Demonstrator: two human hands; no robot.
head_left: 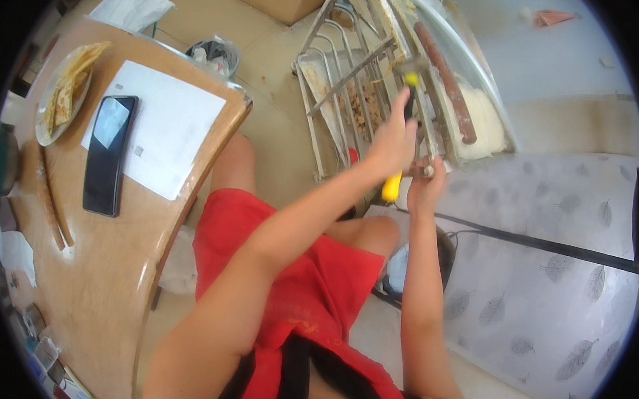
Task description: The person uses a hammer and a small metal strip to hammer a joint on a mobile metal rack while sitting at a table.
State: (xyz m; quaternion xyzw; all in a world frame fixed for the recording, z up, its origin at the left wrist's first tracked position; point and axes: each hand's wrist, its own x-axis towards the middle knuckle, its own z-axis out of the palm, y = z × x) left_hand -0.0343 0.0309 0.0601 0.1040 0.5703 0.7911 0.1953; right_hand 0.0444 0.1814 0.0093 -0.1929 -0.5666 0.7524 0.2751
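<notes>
- The left hand point(392, 144) is wrapped around a yellow and black tool point(392, 188), by the near end of the metal rack point(352, 77).
- The right hand point(425, 193) is at the rack's near end; I cannot tell if it pinches.

A red apron point(288, 283) shows faint smears; at its upper end, red straps point(268, 380) overlie a black top point(297, 374). Arms point(423, 301) are bare.

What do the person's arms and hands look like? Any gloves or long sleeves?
No gloves and no long sleeves! The left arm and right arm are bare, with no watch showing. The left hand is blurry, and the right hand is small. Black cloth shows near the shoulders.
</notes>
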